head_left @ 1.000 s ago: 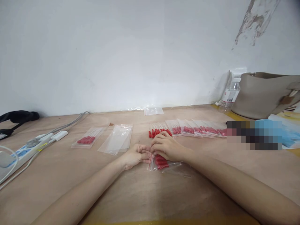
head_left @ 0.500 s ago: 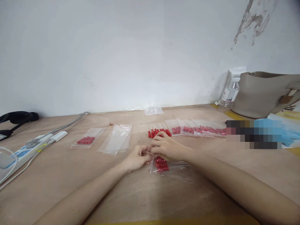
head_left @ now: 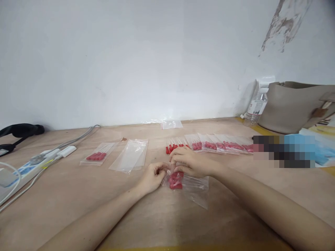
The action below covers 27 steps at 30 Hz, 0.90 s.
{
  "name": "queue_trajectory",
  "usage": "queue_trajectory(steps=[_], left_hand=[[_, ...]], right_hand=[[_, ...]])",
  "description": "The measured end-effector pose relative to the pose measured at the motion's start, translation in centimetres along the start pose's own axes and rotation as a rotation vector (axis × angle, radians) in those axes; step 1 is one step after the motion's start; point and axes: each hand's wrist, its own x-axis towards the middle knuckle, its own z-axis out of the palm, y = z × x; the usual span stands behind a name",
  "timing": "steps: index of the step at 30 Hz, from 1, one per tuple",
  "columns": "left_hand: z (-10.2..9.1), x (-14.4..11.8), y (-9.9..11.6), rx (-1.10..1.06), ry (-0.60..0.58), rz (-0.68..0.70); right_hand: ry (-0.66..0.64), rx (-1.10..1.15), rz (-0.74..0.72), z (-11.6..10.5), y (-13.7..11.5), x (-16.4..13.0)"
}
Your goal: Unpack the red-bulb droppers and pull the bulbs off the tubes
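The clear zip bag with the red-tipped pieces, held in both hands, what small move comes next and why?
Probably run the fingers along the mouth to seal the clear plastic zip bag: left hand and right hand pinch its one end, with the red-tipped pieces bunched inside.

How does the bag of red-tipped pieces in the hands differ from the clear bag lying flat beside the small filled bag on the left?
The held bag contains red-tipped pieces; the flat clear bag looks empty. The held bag is pinched at one end by the left hand and right hand, crumpled and tilted; the flat clear bag lies untouched on the table. Both are transparent plastic.
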Motion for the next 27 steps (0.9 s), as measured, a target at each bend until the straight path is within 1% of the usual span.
queue_trajectory(steps=[3, 7, 10, 12, 14, 18, 20, 24, 27], left_hand=[[0.1, -0.2, 0.0, 0.075, -0.020, -0.014], [0.2, -0.5, 0.0, 0.132, 0.006, -0.022], [0.1, -0.7, 0.4, 0.262, 0.074, 0.037], [0.0, -0.8, 0.6, 0.336, 0.099, 0.097], [-0.1, -0.8, 0.9, 0.345, 0.066, 0.138], [-0.4, -0.4, 1.5, 0.231, -0.067, 0.154], [-0.5, -0.1, 1.7, 0.168, -0.115, 0.131], [-0.4, 0.1, 1.8, 0.100, -0.177, 0.021], [-0.3, 0.0, 1.7, 0.100, -0.217, 0.003]], right_hand=[[0.051, 0.112, 0.123, 0.2, 0.0, -1.0], [0.047, 0.047, 0.303, 0.9, -0.4, -3.9], [0.038, 0.024, 0.433, 1.5, -0.8, -5.9], [0.041, 0.036, 0.496, 1.8, -0.8, -6.7], [0.050, 0.054, 0.512, 2.2, -0.6, -6.9], [0.079, 0.081, 0.495, 2.6, -0.3, -6.7], [0.098, 0.093, 0.493, 2.8, -0.1, -6.7], [0.155, 0.100, 0.456, 3.2, 0.4, -6.8], [0.205, 0.099, 0.407, 3.7, 0.7, -6.8]])
